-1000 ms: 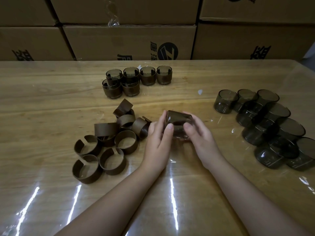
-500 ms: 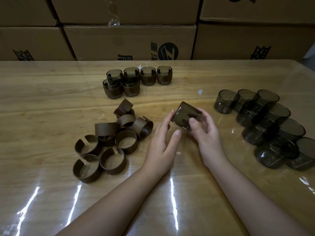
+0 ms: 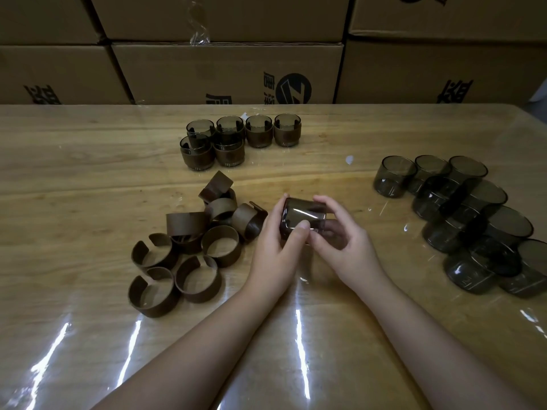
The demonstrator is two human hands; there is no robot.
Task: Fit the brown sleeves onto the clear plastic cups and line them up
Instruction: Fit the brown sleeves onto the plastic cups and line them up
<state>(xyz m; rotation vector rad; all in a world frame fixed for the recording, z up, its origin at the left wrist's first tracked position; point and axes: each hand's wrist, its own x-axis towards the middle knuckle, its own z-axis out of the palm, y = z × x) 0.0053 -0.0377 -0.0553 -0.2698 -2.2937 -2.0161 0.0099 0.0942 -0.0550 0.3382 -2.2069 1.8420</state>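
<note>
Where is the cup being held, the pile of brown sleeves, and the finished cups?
held cup (image 3: 303,216), head view, its shiny side wall.
pile of brown sleeves (image 3: 220,245), head view, one ring's front band.
finished cups (image 3: 287,134), head view, rightmost cup's sleeve.

On the table (image 3: 74,179), loose sleeves (image 3: 189,247) lie left of the hands; bare cups (image 3: 461,214) cluster at the right; sleeved cups (image 3: 241,139) stand behind, before stacked cardboard boxes (image 3: 225,69) at the far edge

Packing or warehouse workroom: stacked printed cardboard cartons (image 3: 228,72) behind a film-covered wooden table (image 3: 74,179) bearing batches of identical cups (image 3: 461,214) and sleeves (image 3: 189,250).
</note>
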